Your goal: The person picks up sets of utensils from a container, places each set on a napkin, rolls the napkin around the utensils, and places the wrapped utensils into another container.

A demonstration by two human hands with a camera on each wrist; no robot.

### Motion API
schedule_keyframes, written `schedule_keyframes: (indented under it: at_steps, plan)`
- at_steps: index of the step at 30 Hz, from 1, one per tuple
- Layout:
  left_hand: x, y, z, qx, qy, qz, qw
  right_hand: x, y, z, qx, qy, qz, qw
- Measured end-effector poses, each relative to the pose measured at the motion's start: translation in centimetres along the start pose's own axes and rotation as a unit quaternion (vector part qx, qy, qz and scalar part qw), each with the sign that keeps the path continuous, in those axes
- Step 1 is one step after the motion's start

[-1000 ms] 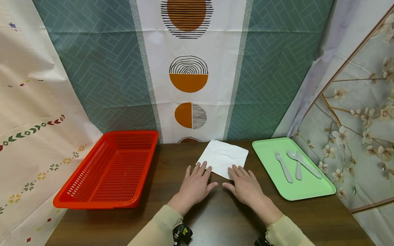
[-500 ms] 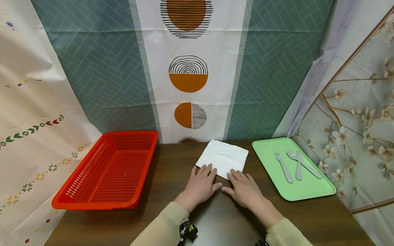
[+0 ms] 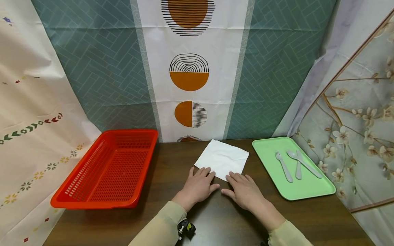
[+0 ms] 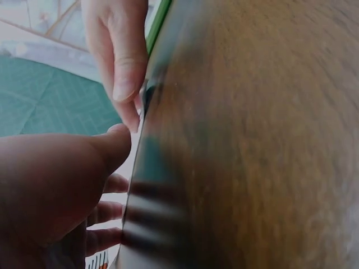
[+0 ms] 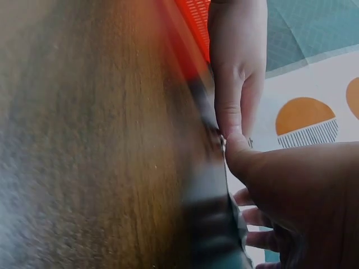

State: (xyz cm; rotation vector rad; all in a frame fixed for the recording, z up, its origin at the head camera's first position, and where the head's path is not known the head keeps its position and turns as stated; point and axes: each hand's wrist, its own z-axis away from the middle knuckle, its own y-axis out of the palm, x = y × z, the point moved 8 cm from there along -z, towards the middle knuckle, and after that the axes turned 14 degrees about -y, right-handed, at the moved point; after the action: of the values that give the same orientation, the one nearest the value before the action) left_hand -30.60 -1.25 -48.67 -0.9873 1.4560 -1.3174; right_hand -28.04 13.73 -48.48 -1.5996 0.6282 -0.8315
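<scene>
A white, square paper napkin (image 3: 223, 157) lies flat on the table, set at an angle with one corner toward me. My left hand (image 3: 197, 188) rests its fingertips on the napkin's near left edge, palm down, thumb pointing inward. At the near corner, the fingertips of my right hand (image 3: 245, 192) touch the paper. Both hands have extended, slightly bent fingers. In the left wrist view, the left thumb (image 4: 115, 143) is close to the right hand's thumb, and the other fingertips reach down at the tabletop.
A red perforated plastic basket (image 3: 135, 201) stands on the left. To the right is a light green tray (image 3: 311, 189) bearing a fork (image 3: 284, 166), a spoon (image 3: 307, 166) and a knife (image 3: 298, 171). Patterned cloth (image 3: 191, 44) hangs behind the brown table (image 3: 170, 160).
My left hand has drawn back slightly toward me and to the right, its fingertips now nearer the napkin's edge. The right hand has shifted slightly to the left.
</scene>
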Motion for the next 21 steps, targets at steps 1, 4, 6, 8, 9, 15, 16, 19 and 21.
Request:
schedule_keyframes:
  at_steps: [1,4,6,8,9,15,16,19,21]
  plan:
    - [0.1,0.0,0.0,0.003,0.000,0.003,1.0000,0.1,0.0,0.1,-0.002,-0.005,0.000,1.0000]
    - [0.5,0.2,0.2,0.016,-0.005,0.006,0.9998,0.5,0.0,0.3,-0.009,-0.019,-0.002,0.9998]
    - [0.9,0.4,0.2,0.018,-0.005,0.008,0.9998,0.7,0.1,0.4,-0.012,-0.027,-0.002,0.9995]
    - [1.2,0.6,0.4,0.019,-0.005,0.006,0.9998,1.0,0.1,0.5,-0.018,-0.037,0.000,0.9992]
    - [1.3,0.6,0.5,0.019,-0.004,0.005,0.9998,1.1,0.2,0.6,-0.019,-0.040,0.001,0.9990]
    - [1.7,0.3,1.1,0.016,0.005,0.007,0.9998,1.9,0.3,1.1,-0.012,-0.044,0.001,0.9990]
    - [1.8,0.3,1.2,0.016,0.006,0.007,0.9998,2.0,0.2,1.2,-0.017,-0.047,0.000,0.9988]
    - [1.9,0.1,1.6,0.016,0.011,0.008,0.9998,2.2,0.4,1.3,-0.039,-0.064,0.010,0.9971]
    - [1.9,0.1,1.8,0.015,0.014,0.008,0.9998,2.4,0.5,1.4,-0.050,-0.078,0.016,0.9956]
